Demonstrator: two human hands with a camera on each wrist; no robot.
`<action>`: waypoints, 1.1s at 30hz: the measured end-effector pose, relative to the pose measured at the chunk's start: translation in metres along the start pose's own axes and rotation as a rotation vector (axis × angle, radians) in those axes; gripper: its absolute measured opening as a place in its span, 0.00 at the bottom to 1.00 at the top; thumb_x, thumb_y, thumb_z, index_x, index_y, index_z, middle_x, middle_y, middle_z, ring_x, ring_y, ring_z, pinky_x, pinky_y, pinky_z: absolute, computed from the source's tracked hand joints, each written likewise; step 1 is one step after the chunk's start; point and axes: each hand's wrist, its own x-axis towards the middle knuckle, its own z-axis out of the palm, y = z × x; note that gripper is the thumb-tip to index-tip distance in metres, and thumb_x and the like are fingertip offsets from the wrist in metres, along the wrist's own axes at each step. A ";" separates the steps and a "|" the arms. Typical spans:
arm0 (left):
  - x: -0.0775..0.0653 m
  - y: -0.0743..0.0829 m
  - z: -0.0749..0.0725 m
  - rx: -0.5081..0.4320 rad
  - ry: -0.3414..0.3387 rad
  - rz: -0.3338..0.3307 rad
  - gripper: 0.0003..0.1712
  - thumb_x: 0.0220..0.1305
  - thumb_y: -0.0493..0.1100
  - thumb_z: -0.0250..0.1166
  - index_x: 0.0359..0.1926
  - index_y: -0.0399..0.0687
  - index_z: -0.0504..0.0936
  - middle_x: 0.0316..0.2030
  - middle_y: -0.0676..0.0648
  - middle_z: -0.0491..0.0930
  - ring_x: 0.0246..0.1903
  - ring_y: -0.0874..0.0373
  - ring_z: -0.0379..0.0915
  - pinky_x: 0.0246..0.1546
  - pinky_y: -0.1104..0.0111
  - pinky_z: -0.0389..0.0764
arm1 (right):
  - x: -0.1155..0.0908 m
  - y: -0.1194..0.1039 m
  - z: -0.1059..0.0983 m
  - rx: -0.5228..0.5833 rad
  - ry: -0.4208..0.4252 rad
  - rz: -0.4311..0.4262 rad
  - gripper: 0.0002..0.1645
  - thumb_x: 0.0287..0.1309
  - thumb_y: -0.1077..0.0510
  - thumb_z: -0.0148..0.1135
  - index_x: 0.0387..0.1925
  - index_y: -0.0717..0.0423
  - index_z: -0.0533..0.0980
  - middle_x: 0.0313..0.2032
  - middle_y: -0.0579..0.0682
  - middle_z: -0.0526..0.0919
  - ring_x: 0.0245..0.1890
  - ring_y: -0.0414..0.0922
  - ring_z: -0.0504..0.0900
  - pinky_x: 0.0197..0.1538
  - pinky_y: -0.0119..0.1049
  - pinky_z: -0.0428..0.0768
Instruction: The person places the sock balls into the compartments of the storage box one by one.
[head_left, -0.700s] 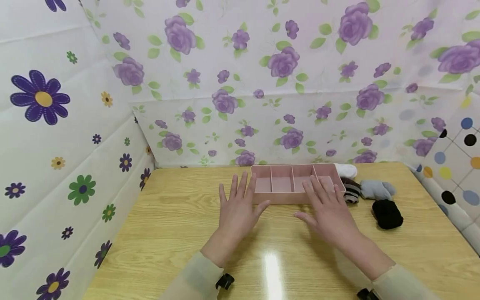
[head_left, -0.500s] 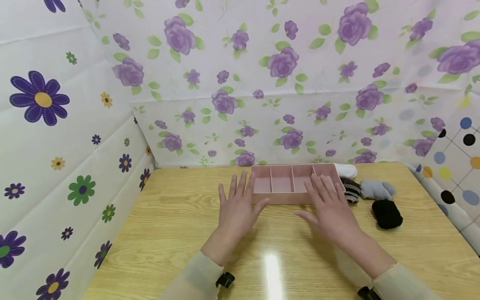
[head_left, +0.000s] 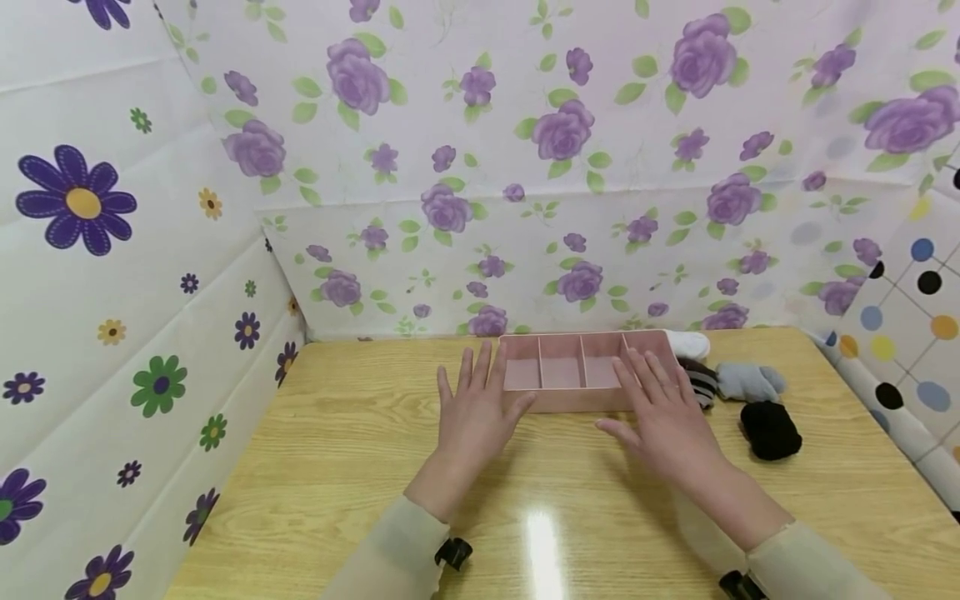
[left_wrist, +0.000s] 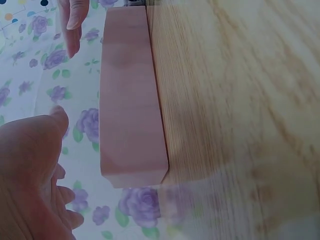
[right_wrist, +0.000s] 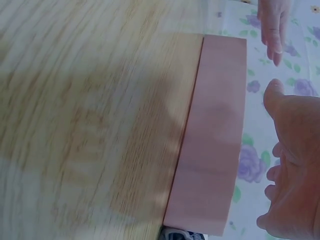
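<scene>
A pink divided box point(head_left: 570, 401) with a row of compartments stands near the back of the table. My left hand point(head_left: 472, 421), fingers spread and straight, hovers at its left end and holds nothing. At the right part of the box my right hand point(head_left: 670, 425) is spread the same way, its fingers overlapping the rightmost compartments in the head view. Both wrist views show the plain front wall of the box point(left_wrist: 130, 100), with the thumbs and fingers apart from it. What lies in the rightmost compartment is partly hidden by the right hand.
Right of the box lie a white sock point(head_left: 688, 343), a dark striped sock point(head_left: 700, 383), a grey sock point(head_left: 750, 382) and a black bundled sock point(head_left: 771, 431). Flowered cloth point(head_left: 450, 250) hangs behind the wooden table point(head_left: 337, 467), with more patterned cloth at both sides.
The right hand has shifted slightly to the right over the box. The left hand stays nearly still, and the head view has tilted a little. The box and socks keep their places.
</scene>
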 end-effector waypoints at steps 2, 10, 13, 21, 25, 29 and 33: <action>0.001 -0.001 0.000 -0.006 0.000 -0.003 0.55 0.80 0.79 0.44 0.91 0.63 0.35 0.89 0.49 0.37 0.87 0.43 0.29 0.80 0.32 0.26 | 0.001 0.002 0.001 -0.004 -0.005 0.007 0.59 0.79 0.30 0.59 0.91 0.53 0.45 0.89 0.59 0.42 0.88 0.63 0.42 0.84 0.66 0.31; 0.006 -0.003 0.003 -0.007 -0.001 -0.010 0.54 0.81 0.78 0.46 0.91 0.62 0.35 0.89 0.48 0.38 0.87 0.42 0.31 0.80 0.31 0.28 | 0.006 0.009 0.002 0.000 -0.011 0.036 0.58 0.79 0.30 0.60 0.91 0.54 0.47 0.88 0.63 0.47 0.87 0.65 0.42 0.84 0.66 0.32; 0.007 -0.003 0.003 -0.017 0.003 -0.009 0.54 0.81 0.78 0.45 0.92 0.62 0.36 0.89 0.48 0.38 0.87 0.41 0.32 0.80 0.31 0.29 | 0.007 0.011 0.002 0.009 -0.009 0.051 0.57 0.79 0.30 0.59 0.90 0.55 0.49 0.87 0.65 0.49 0.87 0.65 0.42 0.84 0.67 0.33; 0.013 -0.003 0.008 -0.038 -0.007 -0.021 0.54 0.80 0.79 0.45 0.92 0.62 0.38 0.89 0.48 0.39 0.87 0.42 0.32 0.80 0.31 0.28 | 0.008 0.020 0.005 0.023 -0.008 0.082 0.58 0.78 0.27 0.57 0.90 0.56 0.50 0.87 0.66 0.48 0.87 0.66 0.44 0.82 0.72 0.38; 0.016 -0.002 0.010 -0.039 -0.019 -0.024 0.54 0.80 0.79 0.44 0.92 0.60 0.39 0.89 0.48 0.38 0.87 0.42 0.33 0.80 0.31 0.29 | 0.009 0.025 0.003 0.010 -0.013 0.086 0.58 0.79 0.28 0.58 0.90 0.57 0.49 0.87 0.66 0.48 0.87 0.66 0.44 0.82 0.73 0.39; 0.020 0.000 0.011 -0.043 -0.031 -0.027 0.55 0.81 0.79 0.45 0.92 0.55 0.43 0.89 0.49 0.37 0.87 0.43 0.33 0.80 0.30 0.31 | 0.009 0.030 0.003 0.008 -0.024 0.095 0.58 0.80 0.28 0.55 0.90 0.58 0.48 0.88 0.66 0.45 0.86 0.68 0.43 0.82 0.73 0.36; 0.023 0.001 0.013 -0.039 -0.041 -0.035 0.55 0.81 0.78 0.45 0.92 0.53 0.43 0.89 0.49 0.38 0.88 0.43 0.34 0.80 0.30 0.33 | 0.009 0.035 0.003 0.011 -0.028 0.103 0.57 0.82 0.28 0.51 0.90 0.60 0.48 0.88 0.66 0.43 0.86 0.69 0.42 0.81 0.73 0.32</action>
